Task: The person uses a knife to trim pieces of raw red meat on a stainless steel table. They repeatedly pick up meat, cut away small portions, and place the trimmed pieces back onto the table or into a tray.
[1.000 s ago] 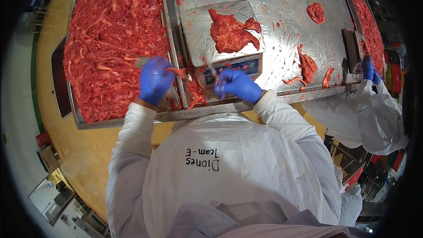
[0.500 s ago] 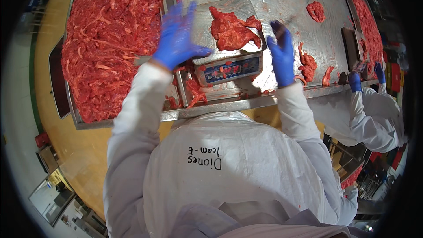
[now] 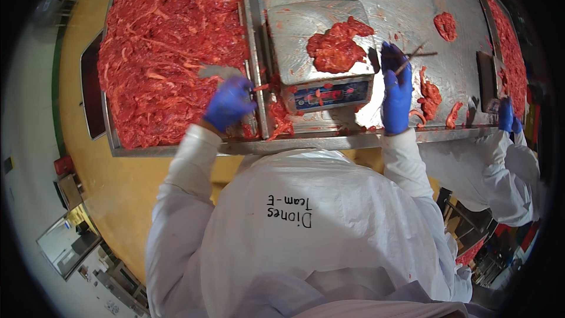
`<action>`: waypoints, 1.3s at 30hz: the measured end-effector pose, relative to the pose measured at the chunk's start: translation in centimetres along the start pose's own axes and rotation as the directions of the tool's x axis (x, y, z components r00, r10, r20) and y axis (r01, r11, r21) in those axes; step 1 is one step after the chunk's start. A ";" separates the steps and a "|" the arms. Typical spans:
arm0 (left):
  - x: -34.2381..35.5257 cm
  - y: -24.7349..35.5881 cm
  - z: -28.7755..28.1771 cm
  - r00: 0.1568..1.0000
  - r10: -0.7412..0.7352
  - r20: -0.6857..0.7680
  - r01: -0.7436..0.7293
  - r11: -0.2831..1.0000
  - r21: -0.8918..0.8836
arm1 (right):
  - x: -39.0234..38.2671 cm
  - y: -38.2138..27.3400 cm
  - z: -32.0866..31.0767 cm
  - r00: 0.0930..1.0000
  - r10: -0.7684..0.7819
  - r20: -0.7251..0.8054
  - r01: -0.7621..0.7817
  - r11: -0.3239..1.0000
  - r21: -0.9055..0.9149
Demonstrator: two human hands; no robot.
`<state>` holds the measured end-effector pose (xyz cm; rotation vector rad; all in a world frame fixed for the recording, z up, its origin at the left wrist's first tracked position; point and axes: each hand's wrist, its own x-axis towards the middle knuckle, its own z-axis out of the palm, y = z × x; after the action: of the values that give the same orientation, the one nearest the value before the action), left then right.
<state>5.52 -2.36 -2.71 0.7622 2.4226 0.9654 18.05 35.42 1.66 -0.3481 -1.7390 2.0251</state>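
Note:
A lump of red raw meat (image 3: 336, 48) rests on the steel pan of a scale (image 3: 288, 41) in front of me. My left hand (image 3: 229, 103), in a blue glove, is over the near right part of a tray heaped with meat trimmings (image 3: 170, 65). Its fingers are bent and smeared by motion, beside a small red strip at the tray's edge. To the right of the scale, my blue-gloved right hand (image 3: 396, 93) has its fingers bent round a thin dark thing (image 3: 421, 55) with crossed pieces. I cannot make out its kind.
Meat pieces (image 3: 429, 94) lie on the steel table (image 3: 412, 0) right of my right hand and farther back. A metal divider (image 3: 254, 35) separates tray and scale. At the far right, a co-worker's gloved hands (image 3: 507, 115) are near another scale (image 3: 487, 79).
My left hand has moved from beside the scale pan back toward the tray's near side, its fingers drawing in. The meat on the scale looks more compact. The whole view has shifted.

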 end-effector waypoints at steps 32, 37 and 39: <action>3.7 -0.5 -3.4 0.958 -0.235 -0.165 0.206 0.963 -0.173 | -5.1 -0.7 -7.6 0.926 0.330 -0.184 -0.347 0.935 -0.067; 5.7 4.5 -0.4 0.878 0.011 -0.479 -0.059 0.995 -0.086 | -2.2 -2.2 -6.9 0.877 0.422 0.231 -0.297 0.853 -0.429; 8.1 9.8 2.9 0.879 0.244 -0.410 -0.211 0.969 0.125 | -0.2 -2.8 -2.9 0.717 0.472 0.512 -0.303 0.874 -0.381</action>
<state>4.20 10.08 1.03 0.9680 2.7997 1.2442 20.01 38.13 3.84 -0.1797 -2.5314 2.3674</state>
